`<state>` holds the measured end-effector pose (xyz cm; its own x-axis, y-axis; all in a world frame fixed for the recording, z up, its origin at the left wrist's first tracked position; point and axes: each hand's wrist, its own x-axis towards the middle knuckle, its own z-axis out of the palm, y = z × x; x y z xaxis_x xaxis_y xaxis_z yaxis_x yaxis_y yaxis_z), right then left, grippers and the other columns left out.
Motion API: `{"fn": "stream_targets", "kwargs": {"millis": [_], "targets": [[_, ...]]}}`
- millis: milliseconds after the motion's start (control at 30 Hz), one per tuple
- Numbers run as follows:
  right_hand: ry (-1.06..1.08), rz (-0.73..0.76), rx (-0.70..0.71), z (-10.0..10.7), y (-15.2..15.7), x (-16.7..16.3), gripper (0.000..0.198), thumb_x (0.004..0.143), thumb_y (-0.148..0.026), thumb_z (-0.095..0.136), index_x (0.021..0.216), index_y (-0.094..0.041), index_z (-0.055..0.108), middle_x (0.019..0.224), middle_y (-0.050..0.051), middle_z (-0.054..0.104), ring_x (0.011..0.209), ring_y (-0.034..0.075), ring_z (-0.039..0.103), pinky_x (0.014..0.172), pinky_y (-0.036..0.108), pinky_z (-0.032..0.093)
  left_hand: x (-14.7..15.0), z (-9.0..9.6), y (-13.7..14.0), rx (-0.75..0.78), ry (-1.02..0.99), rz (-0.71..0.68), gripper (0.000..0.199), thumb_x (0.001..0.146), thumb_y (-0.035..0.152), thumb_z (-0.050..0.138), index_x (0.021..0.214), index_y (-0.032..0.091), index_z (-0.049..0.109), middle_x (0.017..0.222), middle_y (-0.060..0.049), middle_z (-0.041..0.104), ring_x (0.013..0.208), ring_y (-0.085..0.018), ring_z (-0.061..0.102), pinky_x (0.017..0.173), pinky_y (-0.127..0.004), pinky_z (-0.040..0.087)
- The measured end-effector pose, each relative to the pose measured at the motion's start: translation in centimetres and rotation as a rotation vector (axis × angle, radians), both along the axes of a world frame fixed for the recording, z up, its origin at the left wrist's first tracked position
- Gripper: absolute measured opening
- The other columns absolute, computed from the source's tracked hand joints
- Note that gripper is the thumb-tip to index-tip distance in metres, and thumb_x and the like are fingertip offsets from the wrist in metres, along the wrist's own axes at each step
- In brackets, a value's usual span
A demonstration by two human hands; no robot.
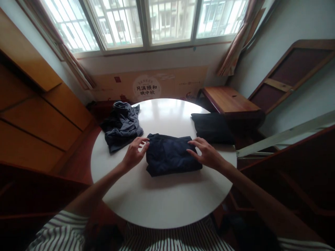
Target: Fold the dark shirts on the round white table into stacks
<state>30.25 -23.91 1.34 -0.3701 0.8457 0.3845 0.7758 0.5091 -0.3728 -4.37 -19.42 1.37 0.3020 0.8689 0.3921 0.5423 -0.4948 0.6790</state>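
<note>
A folded dark navy garment (172, 155) lies flat in front of me on the round white table (167, 202). At its upper left corner is my left hand (135, 151), thumb and fingers apart, the fingertips right at the cloth's edge. My right hand (205, 152) hovers over or lightly touches the upper right part of the same garment, also with fingers spread. Neither hand grips the cloth. What kind of garment it is does not show in its folded state.
To the left, a crumpled heap of dark grey-blue clothing (121, 123) reaches the table's edge. A folded black garment (212, 127) lies at the right edge. Beyond stand a small wooden table (231, 99) and a window (170, 22); wooden cabinets (34, 115) line the left side.
</note>
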Motion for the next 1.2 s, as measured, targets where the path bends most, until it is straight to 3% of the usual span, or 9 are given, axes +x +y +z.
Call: {"fn": "stream_targets", "kwargs": {"millis": [133, 333, 400, 500, 600, 700, 933, 1067, 1200], "targets": [[0.076, -0.191, -0.075, -1.5, 3.4, -0.9, 0.036, 0.087, -0.045, 0.064, 0.103, -0.013, 0.068, 0.095, 0.015, 0.067, 0.089, 0.030, 0.063, 0.084, 0.042, 0.052, 1.0, -1.7, 3.4, -0.373, -0.141, 0.119, 0.066, 0.076, 0.055, 0.072, 0.123, 0.011, 0.061, 0.095, -0.011, 0.069, 0.074, -0.019, 0.066, 0.061, -0.028, 0.053], [0.284, -0.204, -0.173, -2.2, 4.2, -0.5, 0.030, 0.091, -0.045, 0.055, 0.081, -0.019, 0.065, 0.072, 0.006, 0.068, 0.065, 0.021, 0.063, 0.066, 0.031, 0.047, 0.4, -4.2, 5.1, -0.480, -0.230, 0.167, 0.053, 0.072, 0.056, 0.072, 0.100, 0.011, 0.070, 0.070, -0.004, 0.067, 0.061, -0.017, 0.062, 0.056, -0.025, 0.047], [0.254, -0.215, -0.152, -1.9, 4.2, -0.4, 0.034, 0.093, -0.048, 0.052, 0.081, -0.019, 0.065, 0.071, 0.006, 0.067, 0.064, 0.021, 0.062, 0.064, 0.031, 0.045, 0.2, -3.7, 5.2, -0.440, -0.141, 0.152, 0.046, 0.077, 0.051, 0.070, 0.102, 0.012, 0.070, 0.069, -0.004, 0.068, 0.061, -0.017, 0.063, 0.059, -0.026, 0.048], [0.202, -0.187, -0.091, -1.3, 4.6, -0.6, 0.038, 0.095, -0.049, 0.049, 0.080, -0.018, 0.066, 0.076, 0.009, 0.068, 0.068, 0.022, 0.063, 0.068, 0.033, 0.045, 0.5, -1.8, 5.1, -0.132, 0.025, 0.122, 0.038, 0.084, 0.042, 0.066, 0.110, 0.015, 0.069, 0.087, -0.007, 0.070, 0.072, -0.017, 0.064, 0.068, -0.028, 0.051], [0.201, -0.157, -0.014, -1.0, 4.9, -0.9, 0.042, 0.097, -0.049, 0.048, 0.080, -0.017, 0.068, 0.077, 0.008, 0.067, 0.068, 0.021, 0.062, 0.070, 0.033, 0.046, 1.2, -0.1, 5.0, 0.091, 0.151, -0.046, 0.028, 0.089, 0.042, 0.063, 0.100, 0.018, 0.073, 0.097, -0.008, 0.067, 0.087, -0.019, 0.063, 0.079, -0.031, 0.051], [0.223, -0.152, 0.025, -1.1, 4.7, -0.9, 0.042, 0.097, -0.049, 0.049, 0.083, -0.016, 0.071, 0.080, 0.008, 0.066, 0.070, 0.021, 0.063, 0.071, 0.033, 0.048, 1.5, 0.2, 5.4, 0.074, 0.229, -0.158, 0.027, 0.088, 0.042, 0.065, 0.086, 0.018, 0.074, 0.088, -0.007, 0.066, 0.089, -0.021, 0.062, 0.085, -0.034, 0.049], [0.120, -0.185, 0.030, -1.5, 4.2, 0.0, 0.040, 0.099, -0.043, 0.048, 0.084, -0.016, 0.073, 0.084, 0.010, 0.067, 0.076, 0.023, 0.064, 0.073, 0.035, 0.050, 2.0, -1.2, 7.5, -0.142, 0.183, -0.056, 0.027, 0.089, 0.038, 0.062, 0.077, 0.015, 0.070, 0.078, -0.006, 0.067, 0.075, -0.019, 0.062, 0.078, -0.031, 0.048], [-0.080, -0.225, 0.171, -0.6, 3.8, -1.8, 0.029, 0.097, -0.031, 0.051, 0.103, -0.012, 0.071, 0.104, 0.018, 0.067, 0.098, 0.031, 0.062, 0.087, 0.045, 0.049, 3.6, -0.7, 7.8, -0.086, 0.231, -0.016, 0.024, 0.089, 0.036, 0.063, 0.082, 0.014, 0.070, 0.082, -0.007, 0.066, 0.080, -0.020, 0.063, 0.081, -0.032, 0.048], [-0.066, 0.064, 0.151, 1.3, 2.6, -5.6, 0.026, 0.098, -0.023, 0.049, 0.117, -0.014, 0.066, 0.115, 0.015, 0.066, 0.104, 0.026, 0.062, 0.094, 0.041, 0.047, 3.7, 1.7, 5.9, 0.074, 0.238, 0.039, 0.023, 0.092, 0.034, 0.057, 0.089, 0.015, 0.071, 0.085, -0.007, 0.066, 0.080, -0.019, 0.063, 0.080, -0.031, 0.048]]}}
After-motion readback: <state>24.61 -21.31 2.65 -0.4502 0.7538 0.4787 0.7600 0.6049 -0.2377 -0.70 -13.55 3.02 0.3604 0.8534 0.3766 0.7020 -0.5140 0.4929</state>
